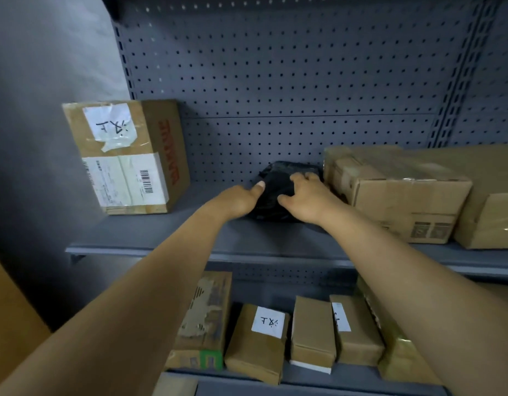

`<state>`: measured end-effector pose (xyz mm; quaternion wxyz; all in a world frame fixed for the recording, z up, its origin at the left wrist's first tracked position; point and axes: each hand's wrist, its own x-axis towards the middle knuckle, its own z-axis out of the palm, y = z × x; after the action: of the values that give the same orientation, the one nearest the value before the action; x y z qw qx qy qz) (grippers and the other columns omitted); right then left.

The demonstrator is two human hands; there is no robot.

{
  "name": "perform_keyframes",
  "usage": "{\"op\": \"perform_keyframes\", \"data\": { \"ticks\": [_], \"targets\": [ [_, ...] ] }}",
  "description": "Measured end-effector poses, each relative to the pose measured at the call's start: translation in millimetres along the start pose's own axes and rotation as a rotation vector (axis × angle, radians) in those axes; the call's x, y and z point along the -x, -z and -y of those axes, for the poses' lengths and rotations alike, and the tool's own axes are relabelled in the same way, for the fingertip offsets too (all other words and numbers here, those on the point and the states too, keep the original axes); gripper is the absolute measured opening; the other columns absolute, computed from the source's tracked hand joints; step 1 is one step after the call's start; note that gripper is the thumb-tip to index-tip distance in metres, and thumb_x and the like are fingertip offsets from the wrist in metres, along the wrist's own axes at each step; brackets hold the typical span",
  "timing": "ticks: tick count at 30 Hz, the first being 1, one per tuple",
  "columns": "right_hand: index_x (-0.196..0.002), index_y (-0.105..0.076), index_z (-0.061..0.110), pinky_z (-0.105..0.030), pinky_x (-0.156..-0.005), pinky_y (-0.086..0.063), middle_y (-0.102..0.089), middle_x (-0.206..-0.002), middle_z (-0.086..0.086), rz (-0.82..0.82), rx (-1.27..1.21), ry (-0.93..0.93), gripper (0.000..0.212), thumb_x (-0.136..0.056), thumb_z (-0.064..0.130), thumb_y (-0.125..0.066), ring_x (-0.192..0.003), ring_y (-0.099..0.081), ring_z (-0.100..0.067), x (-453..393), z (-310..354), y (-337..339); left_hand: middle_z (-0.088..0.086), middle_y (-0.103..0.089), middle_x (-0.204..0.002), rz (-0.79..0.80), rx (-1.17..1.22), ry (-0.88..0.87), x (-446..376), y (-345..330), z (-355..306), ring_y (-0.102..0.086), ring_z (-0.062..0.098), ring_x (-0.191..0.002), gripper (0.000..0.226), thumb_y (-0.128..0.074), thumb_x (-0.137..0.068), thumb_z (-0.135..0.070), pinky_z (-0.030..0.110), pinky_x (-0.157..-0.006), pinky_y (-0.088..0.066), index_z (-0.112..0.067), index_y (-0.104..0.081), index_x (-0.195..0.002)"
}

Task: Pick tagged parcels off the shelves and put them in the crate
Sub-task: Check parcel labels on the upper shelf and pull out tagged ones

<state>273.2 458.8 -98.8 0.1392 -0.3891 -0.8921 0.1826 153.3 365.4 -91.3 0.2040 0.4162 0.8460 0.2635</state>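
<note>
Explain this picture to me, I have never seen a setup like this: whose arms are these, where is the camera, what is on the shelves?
There is no machine: a person wears a camera on the head, looking down their own arms. Both reach onto a grey shelf. The left hand and right hand take hold of a black plastic-wrapped parcel from either side. To its left stands a cardboard box with a handwritten tag; to its right lie more cardboard boxes. On the shelf below stand smaller parcels, some tagged.
</note>
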Motion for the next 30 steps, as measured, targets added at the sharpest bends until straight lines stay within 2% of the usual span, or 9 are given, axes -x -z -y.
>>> {"op": "perform_keyframes", "data": {
  "ticks": [2, 6, 11, 15, 21, 23, 25, 27, 30],
  "targets": [
    [-0.154, -0.025, 0.014, -0.040, -0.113, -0.035, -0.015, -0.162, -0.013, 0.032, -0.022, -0.022, 0.072, -0.096, 0.050, -0.049, -0.143, -0.028, -0.036, -8.0, -2.6, -4.9, 0.015, -0.039, -0.153, 0.040, 0.044, 0.024, -13.8, -4.1, -2.1, -0.043, 0.030, -0.135, 0.073, -0.028, -0.099, -0.061, 0.035, -0.104, -0.035, -0.007, -0.041, -0.147],
    [-0.146, -0.044, 0.013, -0.033, -0.105, -0.037, -0.036, -0.150, -0.012, -0.044, -0.099, 0.004, 0.061, -0.094, 0.044, -0.054, -0.134, -0.040, -0.029, -10.9, -1.5, -4.7, 0.012, -0.038, -0.154, 0.073, 0.158, -0.015, -32.5, -7.5, -14.6, -0.042, 0.028, -0.136, 0.071, -0.040, -0.099, -0.057, 0.029, -0.095, -0.035, -0.007, -0.037, -0.149],
    [-0.112, -0.071, 0.018, -0.035, -0.095, -0.050, -0.066, -0.120, -0.003, -0.174, -0.218, 0.044, 0.031, -0.089, 0.036, -0.062, -0.109, -0.060, -0.019, -6.3, 13.2, 4.3, 0.012, -0.060, -0.133, 0.092, 0.463, 0.005, -44.5, 3.8, -14.2, -0.061, 0.028, -0.116, 0.053, -0.055, -0.097, -0.042, 0.035, -0.099, -0.050, -0.007, -0.053, -0.137],
    [-0.120, -0.066, 0.017, -0.019, -0.086, -0.038, -0.063, -0.123, 0.001, -0.253, -0.284, 0.098, 0.029, -0.094, 0.029, -0.061, -0.104, -0.055, -0.009, 0.1, 28.3, 19.4, 0.014, -0.070, -0.104, 0.156, 0.762, 0.013, -38.3, 25.2, -6.2, -0.067, 0.025, -0.088, 0.032, -0.057, -0.099, -0.026, 0.035, -0.081, -0.057, -0.003, -0.063, -0.120],
    [-0.150, -0.031, 0.017, -0.025, -0.097, -0.037, -0.045, -0.143, -0.002, -0.326, -0.656, -0.104, 0.070, -0.092, 0.037, -0.064, -0.130, -0.047, -0.022, 1.9, 39.6, 35.7, 0.013, -0.066, -0.124, 0.050, 0.902, -0.122, -30.2, 61.5, 2.6, -0.067, 0.028, -0.107, 0.055, -0.068, -0.090, -0.025, 0.039, -0.089, -0.057, -0.005, -0.048, -0.138],
    [-0.143, -0.045, 0.013, -0.031, -0.096, -0.050, -0.060, -0.132, -0.001, -0.154, -0.969, -0.168, 0.066, -0.088, 0.040, -0.069, -0.116, -0.062, -0.022, 5.6, 43.2, 38.0, 0.011, -0.067, -0.122, 0.027, 0.928, -0.185, -25.7, 67.8, 4.4, -0.067, 0.026, -0.107, 0.052, -0.068, -0.090, -0.022, 0.040, -0.089, -0.057, -0.008, -0.048, -0.136],
    [-0.124, -0.063, 0.010, -0.032, -0.083, -0.059, -0.073, -0.113, -0.008, -0.085, -1.150, -0.128, 0.041, -0.089, 0.030, -0.070, -0.098, -0.072, -0.022, 9.4, 44.6, 38.0, 0.010, -0.065, -0.123, 0.004, 0.895, -0.215, -20.7, 70.1, 5.7, -0.065, 0.025, -0.108, 0.053, -0.071, -0.089, -0.024, 0.043, -0.095, -0.054, -0.009, -0.047, -0.133],
    [-0.119, -0.064, 0.010, -0.028, -0.076, -0.058, -0.074, -0.108, -0.008, -0.199, -1.114, -0.090, 0.035, -0.088, 0.024, -0.072, -0.091, -0.072, -0.018, 11.8, 47.0, 38.6, 0.006, -0.062, -0.127, -0.021, 0.742, -0.229, -15.7, 71.8, 5.4, -0.062, 0.021, -0.110, 0.066, -0.074, -0.082, -0.035, 0.041, -0.095, -0.053, -0.011, -0.043, -0.135],
    [-0.129, -0.047, 0.011, -0.026, -0.078, -0.052, -0.065, -0.108, 0.000, -0.425, -0.807, -0.049, 0.053, -0.084, 0.020, -0.074, -0.097, -0.063, -0.016, 14.1, 51.5, 40.9, 0.000, -0.053, -0.121, -0.082, 0.561, -0.237, -4.2, 76.5, -2.2, -0.054, 0.015, -0.101, 0.062, -0.064, -0.093, -0.036, 0.031, -0.085, -0.050, -0.017, -0.032, -0.143]
  ]
}}
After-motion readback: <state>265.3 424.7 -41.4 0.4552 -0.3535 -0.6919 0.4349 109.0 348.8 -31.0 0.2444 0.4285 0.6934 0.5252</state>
